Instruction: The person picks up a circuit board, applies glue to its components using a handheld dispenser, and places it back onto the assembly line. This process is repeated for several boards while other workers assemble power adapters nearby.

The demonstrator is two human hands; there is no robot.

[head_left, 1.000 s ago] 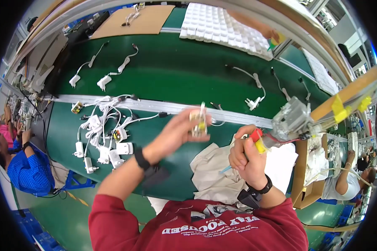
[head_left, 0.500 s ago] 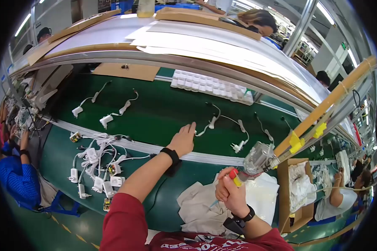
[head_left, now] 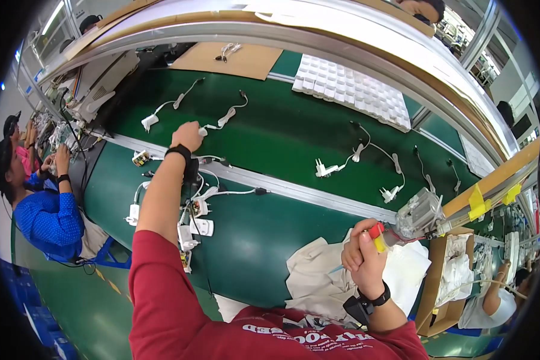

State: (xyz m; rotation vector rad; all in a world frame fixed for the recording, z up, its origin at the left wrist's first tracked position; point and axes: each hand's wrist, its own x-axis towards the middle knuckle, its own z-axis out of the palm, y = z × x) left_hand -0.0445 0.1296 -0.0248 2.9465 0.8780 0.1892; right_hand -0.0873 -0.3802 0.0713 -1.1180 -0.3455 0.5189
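Observation:
My left hand (head_left: 188,137) is at the far left part of the green belt (head_left: 270,138), its fingers closed over a white plug adapter, which they mostly cover. The adapter's white cable (head_left: 227,117) runs out past my fingers, up to a dark connector. In my right hand (head_left: 367,257), near my body on the right, is a slim tool (head_left: 378,236) with a red and yellow end. Its thin pale-blue tip points down to the left, over a crumpled beige cloth (head_left: 315,270). Another adapter (head_left: 325,168) lies on the belt between my hands.
Several adapters and opened ones with circuit boards lie heaped (head_left: 189,237) under my left forearm. White trays (head_left: 351,90) stand behind the belt. A slanted wooden pole (head_left: 498,177) and clear-wrapped fixture (head_left: 419,213) rise at the right, beside a cardboard box (head_left: 429,294). Co-workers sit on both sides.
My left hand has moved left along the belt, away from one adapter and onto another. My right hand still grips the tool. The whole view has shifted toward the left.

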